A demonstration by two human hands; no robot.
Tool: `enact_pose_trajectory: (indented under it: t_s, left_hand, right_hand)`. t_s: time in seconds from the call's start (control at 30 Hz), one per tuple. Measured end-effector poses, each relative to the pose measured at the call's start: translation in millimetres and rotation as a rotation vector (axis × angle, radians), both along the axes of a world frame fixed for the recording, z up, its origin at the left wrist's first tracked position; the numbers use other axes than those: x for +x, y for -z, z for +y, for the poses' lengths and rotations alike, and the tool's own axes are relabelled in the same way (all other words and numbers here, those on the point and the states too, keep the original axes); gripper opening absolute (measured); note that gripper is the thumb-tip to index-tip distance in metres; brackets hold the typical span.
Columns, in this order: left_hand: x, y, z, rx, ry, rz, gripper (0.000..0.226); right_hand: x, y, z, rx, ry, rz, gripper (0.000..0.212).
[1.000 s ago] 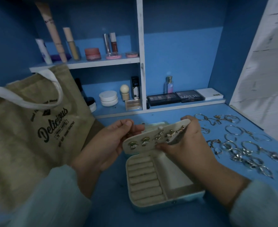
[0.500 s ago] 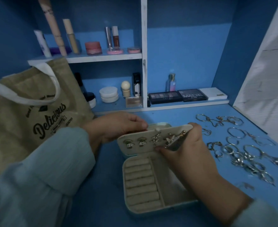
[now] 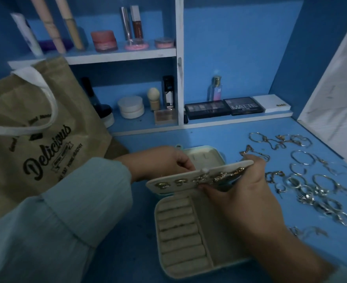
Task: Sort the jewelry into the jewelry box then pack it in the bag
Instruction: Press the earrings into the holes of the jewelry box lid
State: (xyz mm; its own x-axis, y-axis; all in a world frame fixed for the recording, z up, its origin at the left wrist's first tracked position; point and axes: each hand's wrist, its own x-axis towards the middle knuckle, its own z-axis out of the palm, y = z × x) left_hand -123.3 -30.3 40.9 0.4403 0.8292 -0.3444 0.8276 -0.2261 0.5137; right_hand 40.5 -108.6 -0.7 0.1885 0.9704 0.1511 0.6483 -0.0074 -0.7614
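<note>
Both hands are kept on the earring panel (image 3: 199,177) above the open jewelry box (image 3: 180,237): left hand (image 3: 160,162) pinching its back edge, right hand (image 3: 242,199) gripping its front; loose jewelry (image 3: 311,180) is spread right of the right hand, bag (image 3: 36,139) stood left

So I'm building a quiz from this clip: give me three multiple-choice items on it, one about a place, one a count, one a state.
1. Where does the loose jewelry lie relative to the jewelry box?
A. on its right
B. on its left
C. inside the bag

2. How many eyeshadow palettes lie side by side on the lower shelf?
A. none
B. two
C. five

3. What state are the box's ring rolls in?
A. packed with rings
B. covered by a lid
C. bare

Key: 1 A, the pieces spread on the table right of the box; 2 B, two dark palettes adjoin; 3 C, no rings sit in the rolls.
</note>
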Motion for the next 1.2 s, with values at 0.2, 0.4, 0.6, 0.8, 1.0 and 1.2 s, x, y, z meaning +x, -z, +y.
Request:
enact_pose_trajectory:
  t_s: [0.2,0.4,0.6,0.8,1.0,1.2]
  left_hand:
    - [1,4,5,-0.01,0.009,-0.049,0.021]
    - [5,1,10,-0.013,0.105,-0.04,0.022]
    - [4,0,14,0.054,0.232,0.054,0.009]
    - [5,-3,12,0.107,0.292,0.101,0.013]
    - [7,-6,11,0.133,0.332,0.157,0.017]
    - [7,-5,11,0.126,0.33,0.116,0.019]
  right_hand:
    - [-4,1,2,-0.02,0.058,0.027,0.072]
    - [-5,2,2,0.002,0.078,0.048,0.07]
    - [-4,3,2,-0.014,0.077,0.059,0.068]
    - [-5,5,1,0.023,0.057,0.032,0.069]
    - [-4,5,1,0.02,0.046,0.034,0.067]
    - [-7,3,0,0.047,0.057,0.029,0.071]
